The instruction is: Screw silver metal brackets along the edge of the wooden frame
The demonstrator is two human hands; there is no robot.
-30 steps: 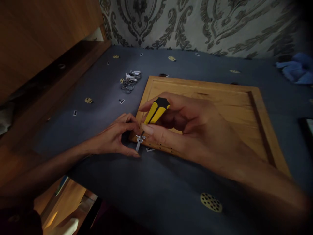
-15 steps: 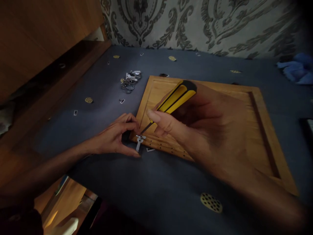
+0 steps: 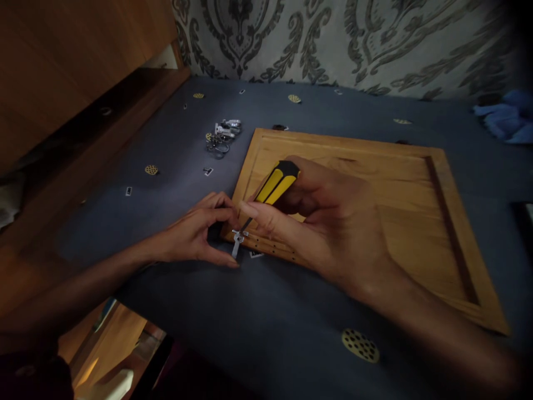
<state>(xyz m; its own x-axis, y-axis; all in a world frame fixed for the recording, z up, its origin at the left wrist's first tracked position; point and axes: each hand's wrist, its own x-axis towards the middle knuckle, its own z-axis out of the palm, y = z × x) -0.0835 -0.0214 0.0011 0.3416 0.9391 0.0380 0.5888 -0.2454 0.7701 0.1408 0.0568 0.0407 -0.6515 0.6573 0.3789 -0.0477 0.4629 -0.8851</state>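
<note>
A wooden panel door [image 3: 416, 222] lies flat on the dark blue patterned cloth. At its near left corner sits a small metal hinge [image 3: 237, 239], its arm sticking out past the panel's edge. My left hand [image 3: 204, 230] curls round the hinge, thumb near the arm's end and fingertips by the corner; these fingers seem to steady it. In my right hand [image 3: 333, 222] is a yellow and black screwdriver [image 3: 275, 186], tilted, its tip down at the hinge. Small dark holes line the panel's near edge beside the hinge.
A small heap of metal hinges [image 3: 222, 136] lies on the cloth [image 3: 175, 155] beyond the panel's left side. A blue crumpled cloth [image 3: 510, 116] is at the far right. A dark-edged object [image 3: 525, 222] shows at the right edge. Wooden cabinetry [image 3: 83, 55] stands on the left.
My right hand and the screwdriver have moved left and down, and the handle's top is lower. My left hand and the hinge have barely moved.
</note>
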